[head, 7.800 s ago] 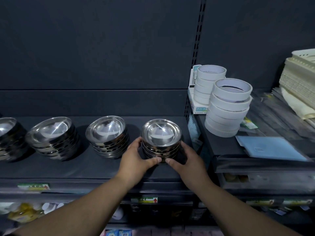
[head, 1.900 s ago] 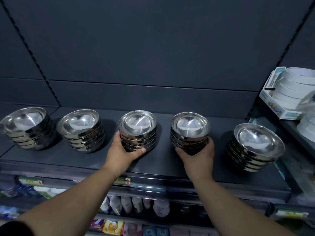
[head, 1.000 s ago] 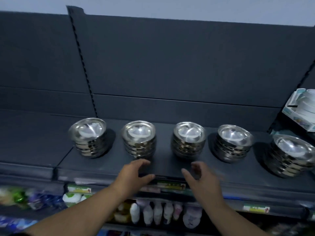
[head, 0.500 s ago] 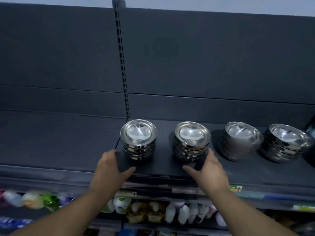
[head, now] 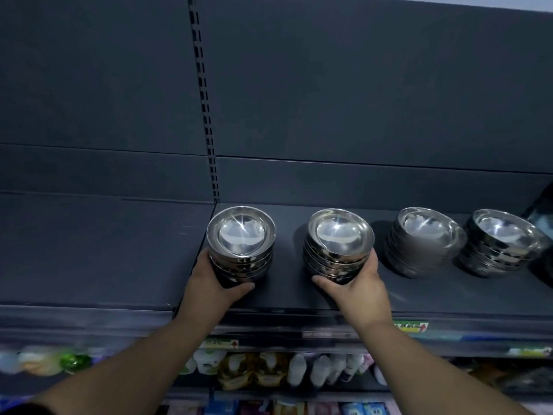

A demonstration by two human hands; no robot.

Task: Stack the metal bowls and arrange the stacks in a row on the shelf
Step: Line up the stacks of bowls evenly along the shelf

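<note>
Our left hand (head: 214, 281) and right hand (head: 357, 284) each clamp a stack of metal bowls (head: 241, 245) — we should slide both gently, level, keeping even gaps along the shelf (head: 419, 290).

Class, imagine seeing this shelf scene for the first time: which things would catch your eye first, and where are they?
Four shiny stacks of metal bowls stand in a row on the dark shelf. The left hand grips the leftmost stack and the right hand grips the second stack. The two right stacks stand untouched.
</note>
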